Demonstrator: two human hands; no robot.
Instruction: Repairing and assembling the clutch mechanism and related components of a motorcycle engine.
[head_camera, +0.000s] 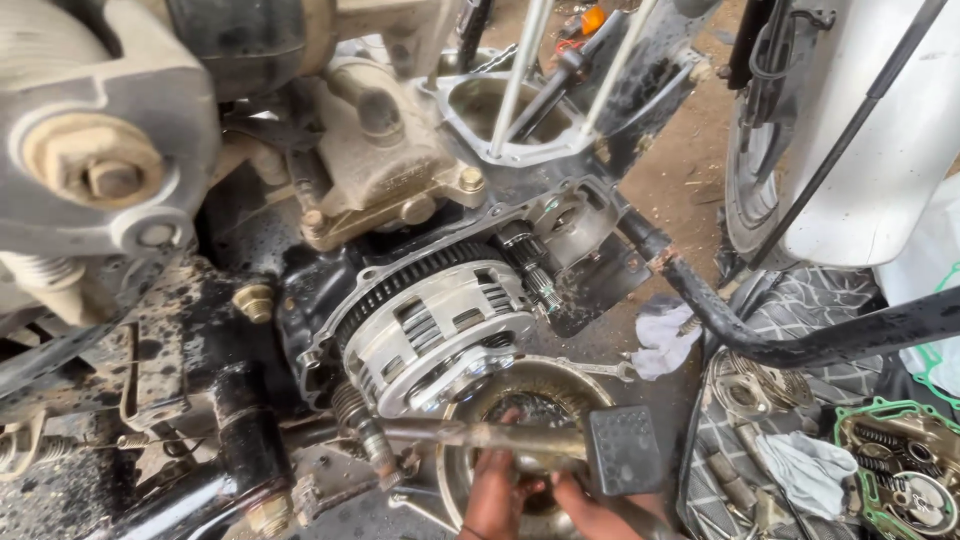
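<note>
Both of my hands reach into a round steel bowl (560, 374) on the ground under an open motorcycle engine. My left hand (495, 495) is oily, with its fingers curled down into the bowl. Just to its right, my right hand (592, 516) shows only in part at the frame's bottom edge. A rusty pedal lever (470, 434) with a black rubber foot pad (625, 450) crosses in front of both hands and hides the fingers. Whether either hand holds anything I cannot tell. Directly above the bowl sits the exposed silver clutch assembly (440, 322).
A spanner (600, 368) and a white rag (660, 342) lie beside the bowl. A black bent pipe (760, 345) runs to the right. On a patterned mat (810, 305) lie loose parts, another rag (812, 470) and an engine cover with a green gasket (900, 482). A silver mudguard (885, 130) stands at top right.
</note>
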